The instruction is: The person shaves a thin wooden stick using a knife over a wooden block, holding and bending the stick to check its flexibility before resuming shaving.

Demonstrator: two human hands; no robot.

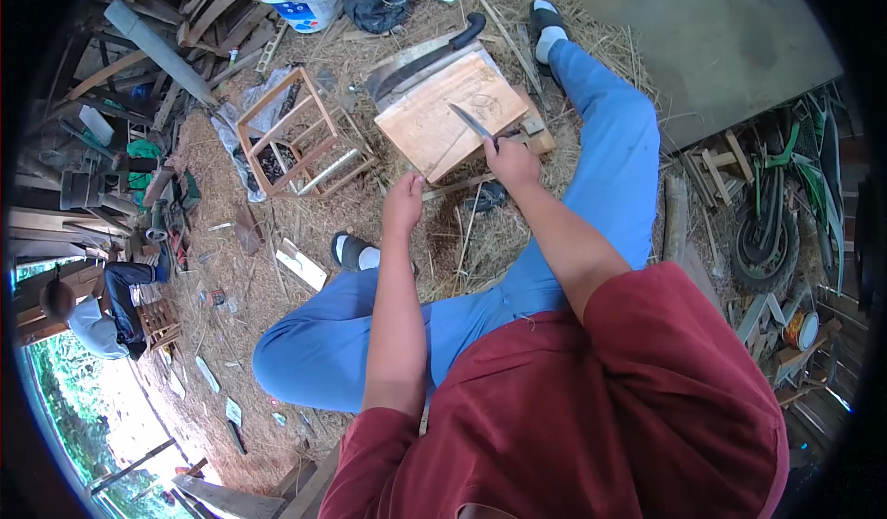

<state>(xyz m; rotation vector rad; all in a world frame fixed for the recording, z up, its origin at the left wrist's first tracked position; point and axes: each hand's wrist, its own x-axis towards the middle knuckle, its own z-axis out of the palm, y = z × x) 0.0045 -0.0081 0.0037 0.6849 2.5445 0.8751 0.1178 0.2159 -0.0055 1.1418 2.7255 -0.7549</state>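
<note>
My right hand (514,161) is closed round the handle of a knife (473,121), its blade lying over a light wooden board (439,131). At the board's near left corner is my left hand (403,203), fingers closed; whatever is between them is too small to make out. A machete (420,65) with a black handle rests along the far side of the board. Left of the board stands a small wooden frame (288,136) of thin slats.
Straw and shavings cover the ground. Behind are a white bucket (303,0) and a black bag (377,4). Scrap wood (162,53) is piled at the upper left. Another person (91,320) sits at the far left. A wheel (765,247) stands at the right.
</note>
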